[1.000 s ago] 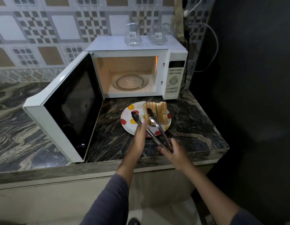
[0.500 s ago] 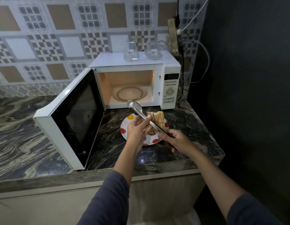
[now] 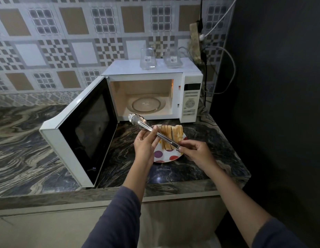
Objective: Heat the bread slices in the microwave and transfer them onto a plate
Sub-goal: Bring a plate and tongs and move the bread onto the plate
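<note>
Fingers of left hand (image 3: 144, 144) and right hand (image 3: 194, 152) clamp the tongs (image 3: 146, 127); bread slices (image 3: 172, 136) sit on the plate (image 3: 165, 159), microwave (image 3: 191, 97) empty, likely finished.

Dim and slightly grainy overall, the view gets its strongest light from the warm glow inside the open white microwave oven (image 3: 143, 97) just above centre, with an orange lamp streak on its right inner wall. The matte black wall (image 3: 281, 86) at three o'clock takes almost no light. A small glare spot sits on the dark veined marble counter (image 3: 158, 179) toward six o'clock, and the shiny steel tongs (image 3: 148, 128) catch a highlight. Wide-angle bending curves the patterned brown-and-grey tile wall (image 3: 48, 42) from nine to eleven o'clock.
</note>
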The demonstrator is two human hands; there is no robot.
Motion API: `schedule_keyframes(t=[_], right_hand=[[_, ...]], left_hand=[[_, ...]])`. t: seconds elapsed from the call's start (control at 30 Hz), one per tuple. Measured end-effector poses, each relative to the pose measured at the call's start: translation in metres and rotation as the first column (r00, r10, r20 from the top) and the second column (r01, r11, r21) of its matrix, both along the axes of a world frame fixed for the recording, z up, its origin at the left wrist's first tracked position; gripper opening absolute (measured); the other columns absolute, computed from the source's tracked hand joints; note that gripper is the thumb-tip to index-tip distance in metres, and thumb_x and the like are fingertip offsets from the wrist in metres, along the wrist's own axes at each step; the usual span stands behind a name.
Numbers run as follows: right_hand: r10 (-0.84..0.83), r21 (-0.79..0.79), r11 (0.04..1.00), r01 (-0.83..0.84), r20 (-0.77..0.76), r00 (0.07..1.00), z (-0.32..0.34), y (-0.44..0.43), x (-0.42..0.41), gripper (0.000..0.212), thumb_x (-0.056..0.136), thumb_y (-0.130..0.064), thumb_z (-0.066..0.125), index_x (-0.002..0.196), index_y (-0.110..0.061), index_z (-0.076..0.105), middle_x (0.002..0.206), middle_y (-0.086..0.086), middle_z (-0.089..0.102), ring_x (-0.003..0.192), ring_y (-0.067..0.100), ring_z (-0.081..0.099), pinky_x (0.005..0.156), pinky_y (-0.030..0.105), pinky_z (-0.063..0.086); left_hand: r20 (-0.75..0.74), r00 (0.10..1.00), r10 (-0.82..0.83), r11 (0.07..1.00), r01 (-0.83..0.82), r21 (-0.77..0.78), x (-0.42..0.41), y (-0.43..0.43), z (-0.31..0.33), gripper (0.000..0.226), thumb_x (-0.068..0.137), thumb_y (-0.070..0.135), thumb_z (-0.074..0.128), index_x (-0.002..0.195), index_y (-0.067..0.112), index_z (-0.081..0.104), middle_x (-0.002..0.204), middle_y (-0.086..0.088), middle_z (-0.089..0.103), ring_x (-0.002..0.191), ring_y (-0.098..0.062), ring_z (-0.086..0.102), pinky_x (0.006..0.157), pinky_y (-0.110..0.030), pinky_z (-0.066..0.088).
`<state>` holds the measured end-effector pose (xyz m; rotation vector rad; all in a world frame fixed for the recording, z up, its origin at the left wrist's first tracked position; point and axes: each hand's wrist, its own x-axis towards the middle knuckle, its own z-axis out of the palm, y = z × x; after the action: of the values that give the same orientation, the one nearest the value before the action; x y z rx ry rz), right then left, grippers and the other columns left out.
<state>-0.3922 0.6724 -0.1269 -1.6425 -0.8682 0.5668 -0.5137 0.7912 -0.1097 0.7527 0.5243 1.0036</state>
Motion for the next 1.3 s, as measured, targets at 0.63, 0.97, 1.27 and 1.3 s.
schedule_keyframes(t=[0.63,0.97,1.27,1.3], right_hand=[[0.054,-0.046,0.997,-0.057,-0.061,0.997,0.009,0.01,0.005,0.028,0.072,-0.019,0.079,0.096,-0.008,0.071,0.089,0.004,0.072,0.082,0.017,0.07,0.075,0.023,0.055],[0.212,-0.033,0.977,-0.212,0.007,0.977,0.025,0.023,-0.008,0.036,0.083,-0.008,0.066,0.118,-0.004,0.06,0.106,0.006,0.067,0.092,0.013,0.066,0.075,0.014,0.054],[0.253,-0.117,0.961,-0.251,-0.001,0.968,0.017,0.063,-0.032,0.021,0.09,-0.015,0.06,0.11,-0.01,0.065,0.084,-0.003,0.068,0.076,0.01,0.065,0.057,0.007,0.047],[0.235,-0.115,0.965,-0.236,-0.02,0.972,0.016,0.07,-0.033,0.021,0.09,-0.014,0.06,0.109,-0.009,0.065,0.088,0.003,0.069,0.08,0.016,0.066,0.059,0.009,0.049]], left_hand=[[0.031,1.0,-0.005,1.0,0.006,-0.015,-0.005,0.006,0.004,0.018,0.082,0.003,0.066,0.097,0.007,0.056,0.087,-0.007,0.066,0.086,-0.019,0.069,0.082,-0.031,0.058],[-0.05,0.987,-0.15,0.985,0.153,0.077,-0.004,0.003,0.005,0.011,0.082,0.002,0.066,0.085,0.011,0.061,0.09,-0.009,0.069,0.088,-0.019,0.068,0.08,-0.026,0.057],[-0.26,0.956,-0.138,0.973,0.179,0.143,-0.017,0.037,0.005,0.017,0.079,0.008,0.071,0.092,0.005,0.062,0.075,-0.003,0.071,0.08,-0.02,0.066,0.083,-0.032,0.053],[-0.314,0.941,-0.128,0.966,0.19,0.178,-0.017,0.045,0.004,0.011,0.081,0.011,0.069,0.088,0.007,0.062,0.067,0.002,0.069,0.071,-0.014,0.065,0.072,-0.024,0.054]])
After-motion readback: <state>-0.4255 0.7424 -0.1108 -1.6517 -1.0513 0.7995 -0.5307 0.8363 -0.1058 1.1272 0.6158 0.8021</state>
